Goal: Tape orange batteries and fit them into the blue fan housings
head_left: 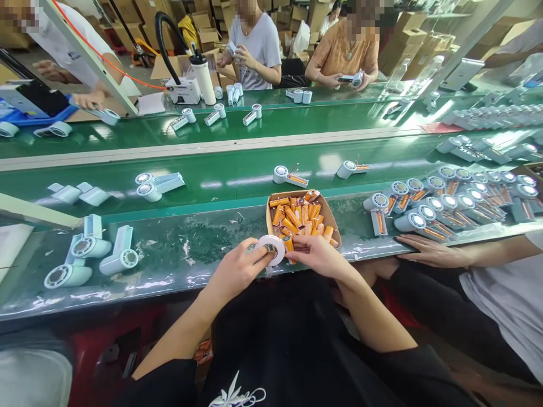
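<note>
My left hand (pixel 246 263) is closed on a roll of white tape (pixel 279 249), with fingers through its core. Pinched in my right hand (pixel 316 255) is an orange battery cell (pixel 288 244), held close against the roll's right side. Just beyond both hands, a cardboard box (pixel 268 217) full of orange battery cells (pixel 292 216) rests on the bench edge. Whether tape is stuck to the held cell is hard to make out.
Pale blue fan housings (pixel 87 247) lie at the left. Many more housings with orange cells (pixel 435 203) crowd the right, near a co-worker's hand (pixel 424 250). A green conveyor belt (pixel 237 164) runs across, with other people seated beyond it.
</note>
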`<state>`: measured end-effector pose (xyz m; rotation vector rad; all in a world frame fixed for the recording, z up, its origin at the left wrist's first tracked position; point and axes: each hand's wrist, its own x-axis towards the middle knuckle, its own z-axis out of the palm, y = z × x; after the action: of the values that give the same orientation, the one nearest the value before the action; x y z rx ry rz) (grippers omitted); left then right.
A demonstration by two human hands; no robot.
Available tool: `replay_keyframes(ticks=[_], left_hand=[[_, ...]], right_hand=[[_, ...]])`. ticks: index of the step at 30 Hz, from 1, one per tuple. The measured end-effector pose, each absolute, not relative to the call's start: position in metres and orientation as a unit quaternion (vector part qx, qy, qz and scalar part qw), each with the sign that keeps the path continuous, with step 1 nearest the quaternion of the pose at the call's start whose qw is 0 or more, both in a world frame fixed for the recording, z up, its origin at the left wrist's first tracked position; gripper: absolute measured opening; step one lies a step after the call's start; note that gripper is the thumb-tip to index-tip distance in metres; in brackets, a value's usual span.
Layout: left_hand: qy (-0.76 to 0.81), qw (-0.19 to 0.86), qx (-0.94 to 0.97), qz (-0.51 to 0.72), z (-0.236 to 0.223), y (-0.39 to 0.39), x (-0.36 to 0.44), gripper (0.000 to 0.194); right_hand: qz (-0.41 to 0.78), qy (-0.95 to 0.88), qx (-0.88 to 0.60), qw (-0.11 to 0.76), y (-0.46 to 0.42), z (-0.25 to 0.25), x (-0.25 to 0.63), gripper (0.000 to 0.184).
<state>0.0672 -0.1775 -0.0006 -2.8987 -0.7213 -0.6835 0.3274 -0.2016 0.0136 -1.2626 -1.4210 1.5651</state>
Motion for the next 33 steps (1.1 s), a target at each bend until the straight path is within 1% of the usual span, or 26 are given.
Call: replay_keyframes(ticks=[2, 4, 6, 7, 8, 9, 12, 14, 15, 16, 18, 20, 21, 23, 25, 26, 28, 30, 31, 33], left_hand=[[-0.238, 0.073, -0.939, -0.239, 0.001, -0.179, 0.073, 0.042], [-0.262, 0.109, -0.924, -0.257, -0.001, -0.179, 0.079, 0.041], [-0.293, 0.127, -0.908, -0.272, -0.005, -0.180, 0.083, 0.040], [-0.301, 0.124, -0.905, -0.275, -0.007, -0.180, 0.085, 0.040], [-0.300, 0.111, -0.908, -0.271, -0.008, -0.180, 0.085, 0.040], [-0.292, 0.092, -0.915, -0.262, -0.009, -0.180, 0.085, 0.039], [-0.239, 0.024, -0.948, -0.210, -0.005, -0.176, 0.081, 0.037], [-0.210, 0.000, -0.959, -0.191, 0.000, -0.172, 0.078, 0.037], [-0.205, -0.003, -0.960, -0.192, 0.001, -0.170, 0.078, 0.038], [-0.207, 0.000, -0.957, -0.201, 0.002, -0.170, 0.079, 0.038], [-0.237, 0.018, -0.942, -0.237, -0.001, -0.173, 0.086, 0.034], [-0.289, 0.035, -0.913, -0.287, -0.008, -0.182, 0.099, 0.028], [-0.318, 0.035, -0.895, -0.311, -0.013, -0.188, 0.105, 0.029], [-0.354, 0.012, -0.872, -0.339, -0.024, -0.199, 0.115, 0.033], [-0.339, -0.032, -0.879, -0.333, -0.034, -0.203, 0.111, 0.034], [-0.328, -0.048, -0.887, -0.322, -0.039, -0.201, 0.102, 0.033], [-0.335, -0.057, -0.891, -0.299, -0.050, -0.192, 0.072, 0.029], [-0.391, -0.050, -0.876, -0.279, -0.061, -0.177, 0.031, 0.026], [-0.423, -0.047, -0.863, -0.272, -0.065, -0.168, 0.011, 0.027], [-0.486, -0.042, -0.828, -0.275, -0.070, -0.146, -0.024, 0.028]], right_hand=[[0.630, -0.474, -0.472, 0.394, -0.199, 0.006, 0.319, 0.040], [0.616, -0.396, -0.479, 0.483, -0.198, -0.003, 0.307, 0.053], [0.585, -0.338, -0.490, 0.552, -0.198, -0.009, 0.299, 0.059], [0.578, -0.332, -0.492, 0.560, -0.198, -0.011, 0.298, 0.058], [0.579, -0.345, -0.495, 0.548, -0.198, -0.011, 0.299, 0.056], [0.584, -0.374, -0.499, 0.519, -0.197, -0.009, 0.304, 0.051], [0.597, -0.481, -0.509, 0.392, -0.193, -0.002, 0.326, 0.034], [0.608, -0.502, -0.506, 0.350, -0.189, 0.001, 0.336, 0.033], [0.617, -0.489, -0.502, 0.357, -0.188, 0.000, 0.337, 0.036], [0.623, -0.462, -0.501, 0.385, -0.188, -0.002, 0.334, 0.042], [0.603, -0.382, -0.506, 0.484, -0.190, -0.011, 0.318, 0.052], [0.552, -0.307, -0.507, 0.587, -0.195, -0.022, 0.297, 0.053], [0.527, -0.285, -0.507, 0.621, -0.196, -0.027, 0.289, 0.051], [0.495, -0.271, -0.512, 0.647, -0.195, -0.033, 0.287, 0.044], [0.456, -0.267, -0.521, 0.670, -0.189, -0.031, 0.310, 0.037], [0.420, -0.258, -0.520, 0.698, -0.184, -0.026, 0.329, 0.034], [0.303, -0.216, -0.487, 0.790, -0.176, -0.011, 0.377, 0.028], [0.213, -0.191, -0.443, 0.850, -0.174, 0.003, 0.423, 0.014], [0.203, -0.192, -0.438, 0.854, -0.175, 0.007, 0.440, 0.007], [0.218, -0.203, -0.447, 0.843, -0.184, 0.007, 0.458, 0.004]])
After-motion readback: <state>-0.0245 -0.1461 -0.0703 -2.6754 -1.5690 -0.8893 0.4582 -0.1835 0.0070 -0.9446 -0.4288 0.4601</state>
